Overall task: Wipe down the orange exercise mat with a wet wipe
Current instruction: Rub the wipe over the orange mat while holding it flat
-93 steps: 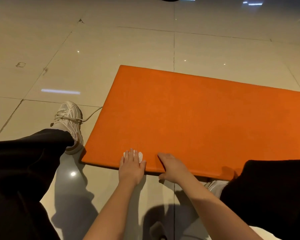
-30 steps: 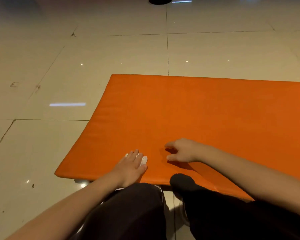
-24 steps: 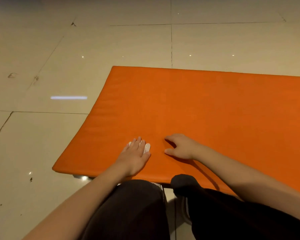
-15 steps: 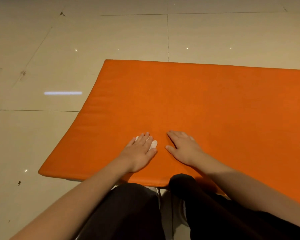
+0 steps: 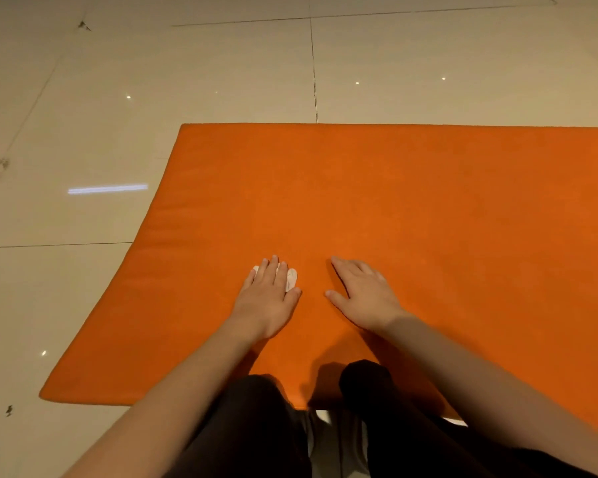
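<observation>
The orange exercise mat (image 5: 411,208) lies flat on the tiled floor and fills the middle and right of the view. My left hand (image 5: 268,298) lies flat on the mat with straight fingers, pressing a small white wet wipe (image 5: 291,277) that shows beside and beyond the fingertips. My right hand (image 5: 363,293) rests flat on the mat just to the right, fingers spread, holding nothing. Most of the wipe is hidden under my left hand.
Glossy beige floor tiles (image 5: 83,132) surround the mat at the left and far side. My knees in black trousers (image 5: 366,377) reach over the mat's near edge at the bottom of the view.
Both hands have slid farther onto the mat, away from its near edge. My right hand went from loosely curled to flat. My legs came together in front of me.
</observation>
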`<act>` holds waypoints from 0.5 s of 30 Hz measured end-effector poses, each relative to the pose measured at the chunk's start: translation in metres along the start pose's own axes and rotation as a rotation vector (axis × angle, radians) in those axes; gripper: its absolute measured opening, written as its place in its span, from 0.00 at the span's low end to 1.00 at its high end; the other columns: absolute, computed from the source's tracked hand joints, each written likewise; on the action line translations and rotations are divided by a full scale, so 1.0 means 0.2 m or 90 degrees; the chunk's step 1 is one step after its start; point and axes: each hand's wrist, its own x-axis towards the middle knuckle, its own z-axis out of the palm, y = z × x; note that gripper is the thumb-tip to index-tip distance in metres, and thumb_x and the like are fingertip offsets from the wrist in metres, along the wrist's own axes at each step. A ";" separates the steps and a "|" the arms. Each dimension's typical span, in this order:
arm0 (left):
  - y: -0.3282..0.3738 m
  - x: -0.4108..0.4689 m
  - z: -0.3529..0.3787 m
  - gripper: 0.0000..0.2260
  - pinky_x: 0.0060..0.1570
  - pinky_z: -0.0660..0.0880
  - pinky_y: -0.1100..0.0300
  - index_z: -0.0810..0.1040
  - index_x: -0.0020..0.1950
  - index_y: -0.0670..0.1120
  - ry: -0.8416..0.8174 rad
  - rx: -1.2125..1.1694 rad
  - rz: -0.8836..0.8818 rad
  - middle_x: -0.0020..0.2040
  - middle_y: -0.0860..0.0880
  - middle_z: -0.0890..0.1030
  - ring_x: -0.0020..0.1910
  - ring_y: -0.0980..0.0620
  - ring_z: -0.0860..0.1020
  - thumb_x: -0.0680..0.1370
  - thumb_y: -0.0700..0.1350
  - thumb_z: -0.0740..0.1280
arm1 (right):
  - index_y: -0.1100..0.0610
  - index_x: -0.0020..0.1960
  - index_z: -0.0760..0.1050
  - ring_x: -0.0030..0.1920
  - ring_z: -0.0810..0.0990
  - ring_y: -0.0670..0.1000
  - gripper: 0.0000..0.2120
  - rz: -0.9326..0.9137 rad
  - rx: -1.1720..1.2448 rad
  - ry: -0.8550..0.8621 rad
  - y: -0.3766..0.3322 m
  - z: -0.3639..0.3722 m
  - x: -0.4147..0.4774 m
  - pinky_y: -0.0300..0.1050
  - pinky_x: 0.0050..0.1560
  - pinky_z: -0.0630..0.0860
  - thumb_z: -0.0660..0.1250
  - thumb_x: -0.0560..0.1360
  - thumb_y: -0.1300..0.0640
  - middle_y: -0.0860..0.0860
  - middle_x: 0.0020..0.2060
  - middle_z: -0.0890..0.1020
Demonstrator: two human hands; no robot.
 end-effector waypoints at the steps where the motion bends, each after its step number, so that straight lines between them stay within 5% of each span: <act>1: 0.00 0.06 -0.02 0.29 0.75 0.37 0.53 0.41 0.80 0.45 -0.007 -0.005 -0.011 0.80 0.46 0.38 0.78 0.50 0.37 0.84 0.58 0.44 | 0.51 0.78 0.48 0.75 0.52 0.50 0.31 -0.001 -0.006 0.001 0.00 0.02 0.00 0.50 0.73 0.51 0.55 0.80 0.43 0.48 0.77 0.56; 9: 0.00 0.11 0.04 0.30 0.75 0.35 0.54 0.40 0.80 0.46 0.057 0.001 0.023 0.79 0.47 0.37 0.78 0.51 0.35 0.83 0.60 0.45 | 0.50 0.78 0.49 0.73 0.57 0.50 0.33 0.001 -0.024 0.015 0.03 0.01 0.06 0.49 0.70 0.55 0.57 0.78 0.41 0.47 0.74 0.62; 15: -0.06 0.21 -0.02 0.30 0.75 0.35 0.55 0.40 0.80 0.47 0.036 0.049 0.095 0.79 0.48 0.37 0.78 0.53 0.35 0.84 0.59 0.46 | 0.51 0.78 0.46 0.77 0.48 0.51 0.33 0.054 -0.008 0.035 0.14 -0.03 0.21 0.50 0.74 0.46 0.56 0.80 0.42 0.48 0.78 0.49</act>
